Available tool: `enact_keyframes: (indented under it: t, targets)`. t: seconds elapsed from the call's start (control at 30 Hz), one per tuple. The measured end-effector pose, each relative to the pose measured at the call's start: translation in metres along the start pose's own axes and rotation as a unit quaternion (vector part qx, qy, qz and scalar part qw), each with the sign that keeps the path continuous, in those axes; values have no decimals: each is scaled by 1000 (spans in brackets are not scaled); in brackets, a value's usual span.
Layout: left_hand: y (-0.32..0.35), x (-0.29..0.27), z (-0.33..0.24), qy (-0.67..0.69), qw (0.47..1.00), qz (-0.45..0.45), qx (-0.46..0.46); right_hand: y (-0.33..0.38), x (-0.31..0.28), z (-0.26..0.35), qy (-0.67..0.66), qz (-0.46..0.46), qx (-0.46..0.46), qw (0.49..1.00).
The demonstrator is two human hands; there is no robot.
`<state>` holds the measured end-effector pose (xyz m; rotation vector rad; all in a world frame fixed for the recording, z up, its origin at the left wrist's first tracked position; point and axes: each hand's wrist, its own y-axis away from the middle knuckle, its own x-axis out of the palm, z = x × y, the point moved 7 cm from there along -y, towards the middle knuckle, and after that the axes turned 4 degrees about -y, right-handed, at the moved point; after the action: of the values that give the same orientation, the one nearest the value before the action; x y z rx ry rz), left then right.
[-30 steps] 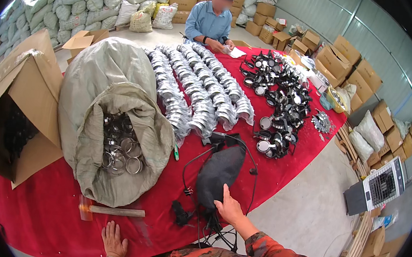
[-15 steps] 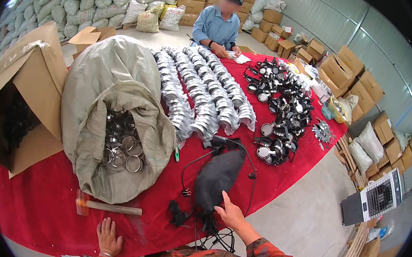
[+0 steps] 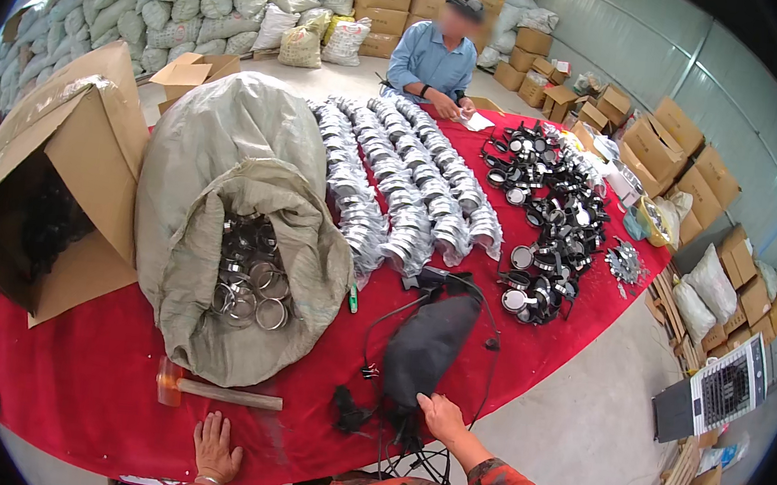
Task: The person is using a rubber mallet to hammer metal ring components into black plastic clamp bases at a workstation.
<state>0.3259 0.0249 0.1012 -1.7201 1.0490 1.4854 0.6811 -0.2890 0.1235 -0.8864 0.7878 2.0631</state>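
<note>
My left hand (image 3: pixel 216 448) lies flat on the red tablecloth (image 3: pixel 102 402) near the front edge, fingers spread, holding nothing. Just beyond it is a mallet (image 3: pixel 233 396) with a wooden handle and an orange head. My right hand (image 3: pixel 443 420) has its fingers bent in at the lower right edge of a black cloth pouch (image 3: pixel 430 345) and grips it there; the fingertips are partly hidden. Black cables loop around the pouch and hang in a tangle below it. A small black clump (image 3: pixel 352 411) lies to its left.
A large sack (image 3: pixel 231 134) holds metal rings; a cardboard box (image 3: pixel 95 186) tips open at left. Several rows of plastic-wrapped metal parts (image 3: pixel 354 211) run to the far edge. Black-and-silver parts (image 3: pixel 550 221) are heaped at right. A person (image 3: pixel 434 60) in blue handles something white opposite.
My right hand's fingers have gone from stretched out on the pouch to bent in at its edge. The whole view has shifted slightly; my left hand stays flat on the table.
</note>
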Motion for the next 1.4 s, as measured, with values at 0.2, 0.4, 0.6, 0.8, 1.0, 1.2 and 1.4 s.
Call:
enact_keyframes:
  t: [0.2, 0.4, 0.6, 0.8, 1.0, 1.2, 1.4]
  targets:
    - [-7, -24, -8, 12, 1000, -18, -1, -5, -15, 9, 59, 64, 48, 995]
    - [1, -1, -5, -23, 1000, 7, -13, -31, 15, -52, 115, 75, -39, 990]
    - [4, -5, -5, -22, 999, 25, -7, -40, 22, -57, 219, 56, -127, 966]
    - [11, -1, -8, -3, 1000, 11, -7, -45, 23, -54, 210, 81, -131, 965]
    - [-7, 2, -7, 1, 999, 3, 33, -29, 24, -93, 148, 91, -25, 984]
    - [2, -40, -3, 24, 999, -37, -31, -18, 10, 16, 209, -20, -236, 949]
    - [-5, 19, 7, -32, 999, 10, 11, -16, -10, 6, 146, -30, -217, 965]
